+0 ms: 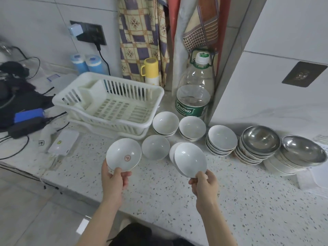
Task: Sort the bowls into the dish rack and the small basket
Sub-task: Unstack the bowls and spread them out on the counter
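My left hand pinches the near rim of a white bowl with a red mark, tilted up above the counter. My right hand pinches the rim of another white bowl, also tilted, with a second white bowl partly hidden behind it. A single white bowl sits on the counter between them. The white plastic dish rack stands behind, holding no bowls. Short stacks of white bowls stand to its right.
Two stacks topped with steel bowls sit at the right. A large water bottle and a yellow cup stand at the back. Cables, a blue power bank and a white box lie at the left.
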Available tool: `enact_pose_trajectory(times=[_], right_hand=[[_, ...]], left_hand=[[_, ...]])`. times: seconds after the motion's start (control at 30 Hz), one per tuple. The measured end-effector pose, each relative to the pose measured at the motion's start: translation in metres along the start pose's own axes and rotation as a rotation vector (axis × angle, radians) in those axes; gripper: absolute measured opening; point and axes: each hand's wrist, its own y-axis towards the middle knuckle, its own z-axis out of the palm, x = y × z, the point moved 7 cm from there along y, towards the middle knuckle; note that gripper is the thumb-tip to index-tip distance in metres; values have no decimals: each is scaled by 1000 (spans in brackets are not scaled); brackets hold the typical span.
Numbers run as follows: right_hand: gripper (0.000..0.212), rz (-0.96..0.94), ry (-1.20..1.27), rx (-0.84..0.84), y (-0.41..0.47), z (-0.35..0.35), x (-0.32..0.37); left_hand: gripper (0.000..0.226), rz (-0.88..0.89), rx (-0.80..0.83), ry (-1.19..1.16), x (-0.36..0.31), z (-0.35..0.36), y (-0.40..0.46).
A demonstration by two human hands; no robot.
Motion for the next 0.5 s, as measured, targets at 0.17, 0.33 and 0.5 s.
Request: enact_pose_trajectory(times=[0.17,0.33,0.5], right_hand=[[33,-29,49,-23,-4,38,2],[34,12,49,-15,-13,105,-14],[31,28,38,66,-26,177,-30]], left_hand=[[57,-2,20,-39,-10,-22,31],[57,-56,63,-19,-20,-52,71],[60,-76,112,18,-34,-89,111]])
